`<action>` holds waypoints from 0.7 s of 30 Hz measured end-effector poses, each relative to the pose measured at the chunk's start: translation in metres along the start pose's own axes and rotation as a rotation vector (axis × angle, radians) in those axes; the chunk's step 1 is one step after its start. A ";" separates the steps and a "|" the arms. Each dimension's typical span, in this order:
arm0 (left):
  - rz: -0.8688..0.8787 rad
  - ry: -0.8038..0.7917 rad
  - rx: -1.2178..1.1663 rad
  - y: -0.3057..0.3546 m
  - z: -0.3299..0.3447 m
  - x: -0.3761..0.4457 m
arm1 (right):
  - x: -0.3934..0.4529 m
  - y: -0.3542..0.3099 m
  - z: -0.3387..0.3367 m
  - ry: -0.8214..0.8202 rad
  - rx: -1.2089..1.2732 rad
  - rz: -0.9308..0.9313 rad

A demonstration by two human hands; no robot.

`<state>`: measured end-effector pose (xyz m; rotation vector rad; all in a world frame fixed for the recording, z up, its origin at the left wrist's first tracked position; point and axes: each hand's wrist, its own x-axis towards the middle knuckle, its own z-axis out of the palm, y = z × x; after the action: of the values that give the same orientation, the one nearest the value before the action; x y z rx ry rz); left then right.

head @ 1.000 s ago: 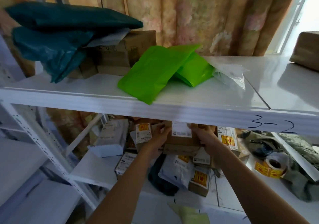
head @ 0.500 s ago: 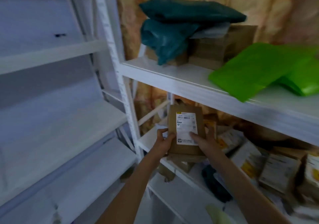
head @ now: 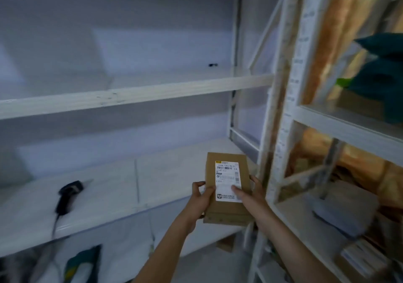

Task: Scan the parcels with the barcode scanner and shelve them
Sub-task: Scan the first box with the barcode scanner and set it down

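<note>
I hold a brown cardboard parcel point(head: 226, 208) upright in front of me, its white shipping label with a barcode facing me. My left hand point(head: 201, 197) grips its left edge, thumb on the front. My right hand point(head: 250, 197) grips the right edge, with the thumb pressed on the label. A black barcode scanner point(head: 67, 195) with a cable lies on the white shelf point(head: 122, 186) to the left, well apart from both hands.
A white rack with bare shelves point(head: 130, 95) fills the left and centre. A second white rack's upright point(head: 283, 130) stands right of the parcel; its shelves hold teal bags point(head: 383, 69), a grey parcel point(head: 344, 213) and boxes. A teal parcel point(head: 82, 263) lies low left.
My view has swung left from the filled rack to the bare one. Both hands pulled the brown parcel out from the lower shelf and carried it left; the scanner has come into view.
</note>
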<state>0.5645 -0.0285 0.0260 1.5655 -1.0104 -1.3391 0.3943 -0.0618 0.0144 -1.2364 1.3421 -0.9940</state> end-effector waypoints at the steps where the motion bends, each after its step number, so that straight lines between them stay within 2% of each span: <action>1: 0.002 0.025 -0.010 -0.003 -0.024 0.000 | 0.002 -0.004 0.025 -0.030 0.001 0.003; 10: -0.061 0.255 -0.106 -0.039 -0.200 -0.004 | 0.014 -0.021 0.206 -0.303 -0.010 0.076; 21: -0.133 0.440 -0.174 -0.070 -0.338 0.035 | 0.066 -0.034 0.360 -0.504 0.007 0.091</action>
<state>0.9077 -0.0087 -0.0192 1.7140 -0.5138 -1.0677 0.7573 -0.1092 -0.0142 -1.2994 0.9855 -0.5684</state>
